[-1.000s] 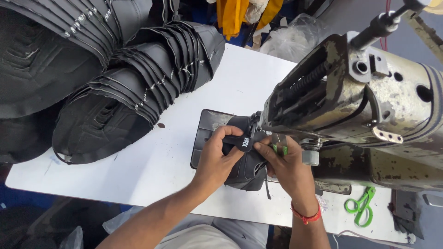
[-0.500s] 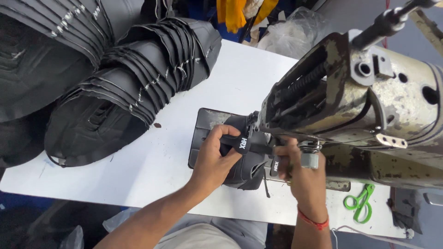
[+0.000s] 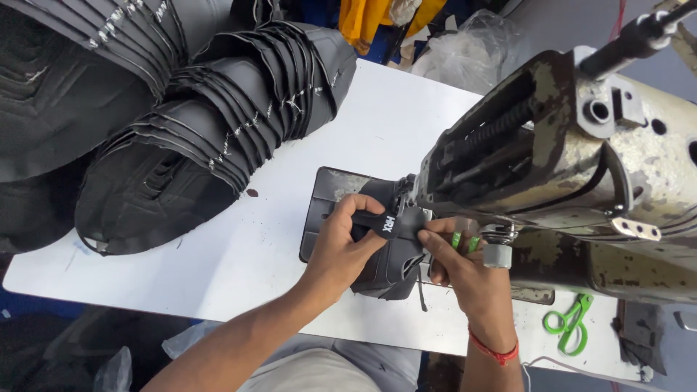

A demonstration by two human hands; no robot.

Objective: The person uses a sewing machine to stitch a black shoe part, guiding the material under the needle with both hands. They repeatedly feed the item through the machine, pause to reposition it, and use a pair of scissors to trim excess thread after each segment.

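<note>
Frame centre: left hand [image 3: 341,243] and right hand [image 3: 454,261] pinch black strap with white label [image 3: 388,225] over dark shoe upper [image 3: 392,265] beneath sewing machine [image 3: 566,167]; green snips [image 3: 570,319] lower right.

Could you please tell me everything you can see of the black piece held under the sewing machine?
The black piece is a dark, stiff-looking shaped panel with a matt, leather-like surface. A black strap with small white lettering crosses its top. It lies on the dark plate set in the white table, its far edge under the head of the sewing machine. The left hand grips its near-left side and the strap; the right hand pinches the strap's other end.
</note>
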